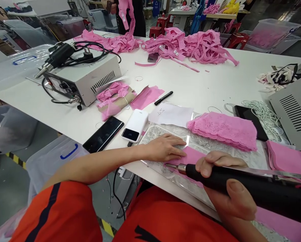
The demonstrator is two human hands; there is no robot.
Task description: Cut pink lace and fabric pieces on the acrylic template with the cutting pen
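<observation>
My left hand (165, 148) lies flat with its fingers spread, the fingertips touching a pink fabric piece (192, 155) on a clear plastic-covered board (152, 131). A black handheld tool (216, 176) with a thin metal tip is gripped in my right hand (228, 188), its tip at the left part of the fabric piece, just below my left fingers. Behind them rests a stack of pink lace pieces (223, 130). More folded pink fabric (288, 159) lies at the right, and another pink piece (284, 222) shows below the tool.
White power bank (137, 122) and black phone (103, 134) lie left of the board. A grey box (89, 75) with a cabled tool stands back left. Another grey box (295, 111) is right. Pink garments (200, 47) are heaped behind; a person (132, 16) stands across the table.
</observation>
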